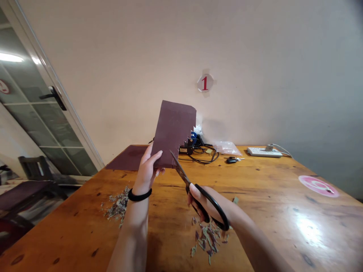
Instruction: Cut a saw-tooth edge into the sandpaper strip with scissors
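A maroon sheet of card [175, 124] is held up over the table by my left hand [148, 166], thumb on its front face near the lower left corner. Its right edge is jagged from cuts. My right hand [202, 202] grips black-handled scissors [183, 175], whose dark blades meet the lower right part of the sheet. Below the scissors lies a scatter of thin maroon and greenish scraps [208, 238]. Another pile of small greyish scraps [119, 204] sits left of my left forearm.
Behind the held sheet another maroon sheet [124, 158] lies flat on the wooden table [269, 226]. Toward the wall are black cables [204, 160], a clear plastic bag [228, 148], keys [234, 160] and a power strip [263, 152]. A pink round sticker [314, 185] is at right.
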A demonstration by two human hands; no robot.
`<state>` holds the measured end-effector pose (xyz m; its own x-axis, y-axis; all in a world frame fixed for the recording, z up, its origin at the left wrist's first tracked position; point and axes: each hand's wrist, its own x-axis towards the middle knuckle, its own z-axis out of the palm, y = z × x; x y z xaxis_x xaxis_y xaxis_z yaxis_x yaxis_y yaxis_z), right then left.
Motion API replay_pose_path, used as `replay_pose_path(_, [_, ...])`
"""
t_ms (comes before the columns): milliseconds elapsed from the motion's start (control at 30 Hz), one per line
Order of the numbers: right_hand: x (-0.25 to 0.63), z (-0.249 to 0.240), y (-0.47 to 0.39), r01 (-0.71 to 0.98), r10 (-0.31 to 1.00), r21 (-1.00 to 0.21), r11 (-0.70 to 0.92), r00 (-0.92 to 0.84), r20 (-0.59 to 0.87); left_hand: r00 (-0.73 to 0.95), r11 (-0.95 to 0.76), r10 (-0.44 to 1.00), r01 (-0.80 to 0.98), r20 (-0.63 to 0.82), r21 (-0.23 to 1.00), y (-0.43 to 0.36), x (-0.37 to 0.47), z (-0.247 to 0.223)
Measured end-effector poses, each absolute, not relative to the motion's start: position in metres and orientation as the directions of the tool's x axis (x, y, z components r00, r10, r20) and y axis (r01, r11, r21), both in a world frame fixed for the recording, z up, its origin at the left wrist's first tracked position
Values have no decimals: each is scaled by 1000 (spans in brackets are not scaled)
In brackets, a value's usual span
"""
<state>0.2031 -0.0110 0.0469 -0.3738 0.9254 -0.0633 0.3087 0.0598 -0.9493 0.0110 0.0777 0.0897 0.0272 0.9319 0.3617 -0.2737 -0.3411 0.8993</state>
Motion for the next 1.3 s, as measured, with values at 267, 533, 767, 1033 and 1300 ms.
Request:
replay_pose_path(267, [195,58,-14,432,969,-897,92,-245,-19,3,-307,947,-294,322,905,79,11,89])
replay_pose_path(533, [193,59,-12,475,962,-867,149,-272,16,-51,-343,937,-308,344,888,83,8,87])
replay_pose_path(767, [202,59,-13,444,936,-881,162,-352,-5,-197,-404,914,-369,354,837,84,2,92])
replay_pose_path(1033, [208,59,-12,388,902,-901,195,-433,8,-20,-323,944,-270,330,907,83,1,89])
replay_pose_path(1300, [211,59,-12,404,914,-895,186,-406,7,16,-326,940,-254,341,910,86,0,86])
